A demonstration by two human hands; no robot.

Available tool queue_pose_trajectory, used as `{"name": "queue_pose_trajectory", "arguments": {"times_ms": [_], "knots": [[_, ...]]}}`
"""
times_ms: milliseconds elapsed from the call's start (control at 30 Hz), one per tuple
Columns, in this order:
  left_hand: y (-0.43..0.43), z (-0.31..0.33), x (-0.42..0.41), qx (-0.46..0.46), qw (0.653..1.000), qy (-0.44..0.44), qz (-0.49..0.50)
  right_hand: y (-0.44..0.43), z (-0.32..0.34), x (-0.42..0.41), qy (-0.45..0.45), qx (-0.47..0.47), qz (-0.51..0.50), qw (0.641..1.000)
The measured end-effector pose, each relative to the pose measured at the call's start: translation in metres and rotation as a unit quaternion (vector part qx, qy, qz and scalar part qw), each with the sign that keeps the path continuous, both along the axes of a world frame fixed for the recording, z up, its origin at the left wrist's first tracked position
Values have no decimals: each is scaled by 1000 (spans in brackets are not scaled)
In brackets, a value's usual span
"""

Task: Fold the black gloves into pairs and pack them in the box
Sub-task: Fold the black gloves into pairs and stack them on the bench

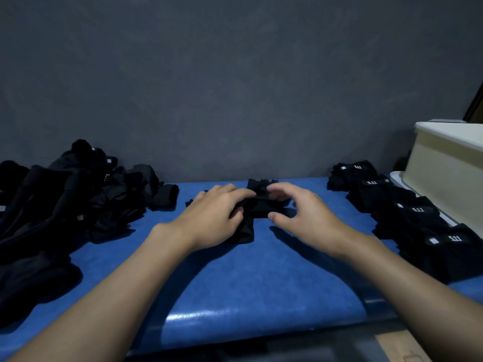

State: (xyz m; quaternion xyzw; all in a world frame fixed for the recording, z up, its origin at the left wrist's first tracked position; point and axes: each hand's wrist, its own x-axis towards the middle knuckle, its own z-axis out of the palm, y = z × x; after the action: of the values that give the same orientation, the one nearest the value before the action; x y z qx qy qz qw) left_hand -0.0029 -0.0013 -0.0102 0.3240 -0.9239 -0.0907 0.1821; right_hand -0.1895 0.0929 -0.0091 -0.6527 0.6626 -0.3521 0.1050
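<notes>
At the back, a plain grey wall (235, 74), across the whole upper half. Below it, a table (235, 283) under a blue cover, glossy along the near edge.

On the left of the table, a big loose pile (65, 205) of black gloves, unsorted, heaped against the wall and spread toward the near edge, with a few small white tags among the folds.

On the right, a stack (418, 220) of folded black pairs, laid in an overlapping row from the wall toward the near edge, white "5.11" marks face up.

Just beyond the stack, at the far right, a cream box (444, 173), tall-walled, with a pale rim. Inside not in view.

Between pile and stack, two bare forearms, reaching in from the near edge to mid-table.

Left hand (209, 218) palm down, fingers fairly straight, pressed flat on the left part of the gloves (261, 207).

Right hand (305, 215) arched over the right part, fingers curled onto the top, thumb against the near edge, in a narrow pinch on the fabric.

Gloves on the blue cover near the wall, well apart from the box, bunched and partly folded. Finger ends toward the wall, one end out from under the left hand toward the near edge. Too dark to tell whether one glove or two.
</notes>
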Motion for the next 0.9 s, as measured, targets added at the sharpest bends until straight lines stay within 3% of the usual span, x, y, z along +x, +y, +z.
{"name": "queue_pose_trajectory", "arguments": {"times_ms": [200, 500, 733, 900], "knots": [[-5, -8, -2, 8, 999, -46, 13, -7, -10, -11, 73, 73, -9, 995], [-10, -9, -8, 25, 999, -29, -4, -9, -10, -17, 129, 83, 33, 988], [-1, -2, -13, 34, 999, 0, -35, 7, 2, -21, 184, 49, -16, 982], [7, 0, -17, 23, 999, 3, -46, 21, 6, -27, 166, 39, -10, 985]]}}
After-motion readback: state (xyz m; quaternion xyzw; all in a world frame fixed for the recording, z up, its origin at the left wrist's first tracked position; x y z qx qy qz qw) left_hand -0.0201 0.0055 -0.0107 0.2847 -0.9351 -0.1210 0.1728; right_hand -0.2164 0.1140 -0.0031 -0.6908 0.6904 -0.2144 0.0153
